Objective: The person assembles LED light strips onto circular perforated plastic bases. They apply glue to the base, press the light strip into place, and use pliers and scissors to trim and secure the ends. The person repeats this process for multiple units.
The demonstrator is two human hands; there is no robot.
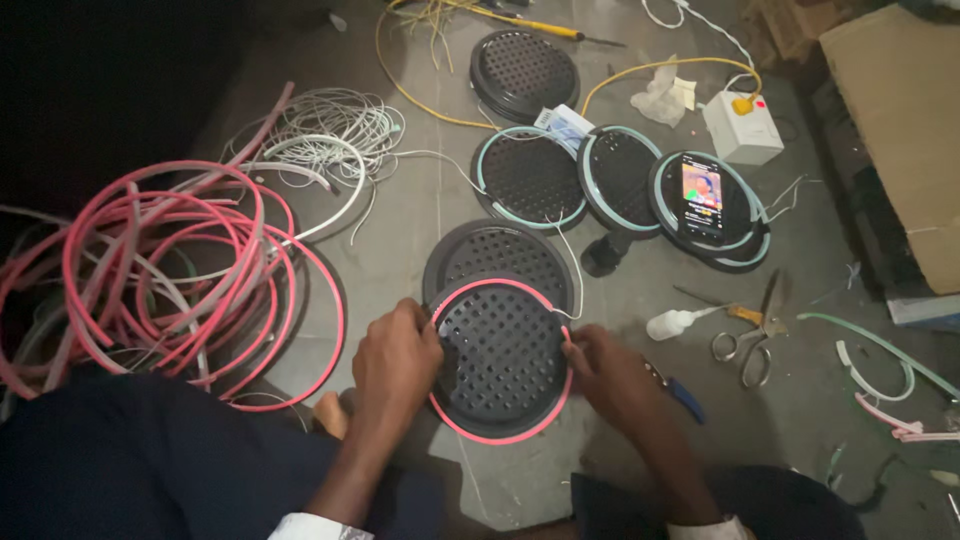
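- grey floor (420, 220) lies under our work, strewn with pink tubing coils (170, 270).
- our left hand (398, 352) curls closed on the left edge of a black perforated disc (502, 360) rimmed in pink strip.
- our right hand (608, 368) pinches the disc's right rim, fingers bent.
- the disc rests on another black disc (495, 252).
- a phone (702, 193) lies on a teal-rimmed disc (745, 215).

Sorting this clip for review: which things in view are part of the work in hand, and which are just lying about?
In use:
left hand and right hand on the black perforated disc
pink strip around its rim
second black disc underneath

Lying about:
pink strip coils
teal-rimmed discs
phone
scissors
glue bottle
white socket box
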